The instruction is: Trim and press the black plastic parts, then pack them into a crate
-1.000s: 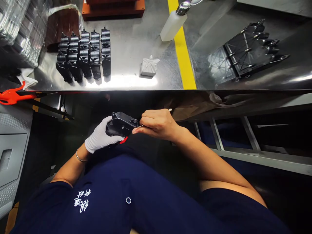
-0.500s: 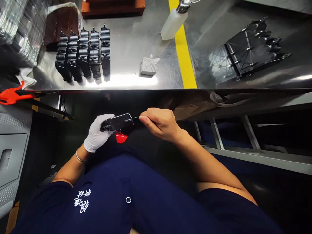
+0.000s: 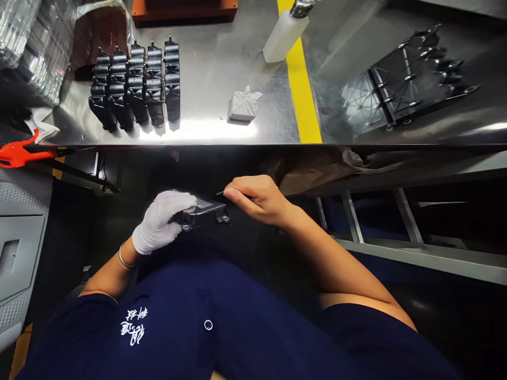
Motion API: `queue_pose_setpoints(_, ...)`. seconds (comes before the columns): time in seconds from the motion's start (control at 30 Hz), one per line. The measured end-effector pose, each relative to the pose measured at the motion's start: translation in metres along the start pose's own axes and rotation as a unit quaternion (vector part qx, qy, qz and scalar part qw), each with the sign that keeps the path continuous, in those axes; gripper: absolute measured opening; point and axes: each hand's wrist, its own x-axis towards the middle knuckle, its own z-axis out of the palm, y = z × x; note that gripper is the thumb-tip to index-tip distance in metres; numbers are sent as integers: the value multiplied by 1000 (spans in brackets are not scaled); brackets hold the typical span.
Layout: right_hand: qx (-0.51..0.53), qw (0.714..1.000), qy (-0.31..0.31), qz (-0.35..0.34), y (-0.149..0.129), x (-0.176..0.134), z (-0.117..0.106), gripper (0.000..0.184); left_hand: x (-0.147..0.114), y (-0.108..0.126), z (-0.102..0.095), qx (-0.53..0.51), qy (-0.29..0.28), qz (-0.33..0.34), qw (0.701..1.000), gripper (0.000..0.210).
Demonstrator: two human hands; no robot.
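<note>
In a white glove, my left hand (image 3: pixel 160 220) grips a glossy black plastic part (image 3: pixel 209 210), holding it in front of my body, below the bench edge. The part's right end has small round bosses on its near side. My bare right hand (image 3: pixel 257 199) is closed in a pinch, just right of the part. From its fingertips sticks the short dark tip of a thin pointed tool (image 3: pixel 220 193), close to the part but apart from it. The rest of that tool is hidden inside the fist.
On the metal bench (image 3: pixel 206 63) stand several black moulded parts (image 3: pixel 137 84) in rows, a white wrapped block (image 3: pixel 243 105) and a white bottle (image 3: pixel 285 36). A black ribbed frame (image 3: pixel 407 79) lies right of the yellow stripe (image 3: pixel 303 95). An orange-handled tool (image 3: pixel 24 153) sits at the left edge.
My left hand has turned the black part, so its bossed side now faces me. A red piece seen below it earlier is out of sight. My right hand has barely moved.
</note>
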Motion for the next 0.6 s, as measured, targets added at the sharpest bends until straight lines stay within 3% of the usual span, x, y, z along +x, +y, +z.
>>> queue_pose_setpoints(0.17, 108, 989, -98, -6, -8, -2, -9, 50, 3, -2, -3, 18, -17, 7, 1000, 39)
queue_pose_setpoints(0.27, 127, 988, -84, -4, -9, -3, -10, 53, 1, 0, -1, 1, 5, -48, 999, 36)
queue_pose_setpoints(0.33, 112, 993, -45, -15, -9, -3, -9, 50, -1, 1, 0, -52, 15, -130, 990, 40)
queue_pose_setpoints(0.47, 9, 999, 2, -53, -12, 5, -8, 53, -3, -5, -1, -224, -37, -302, 926, 62)
queue_pose_setpoints(0.6, -44, 992, -37, -115, -18, 15, -6, 60, -2, -10, -1, -321, -97, -365, 868, 64)
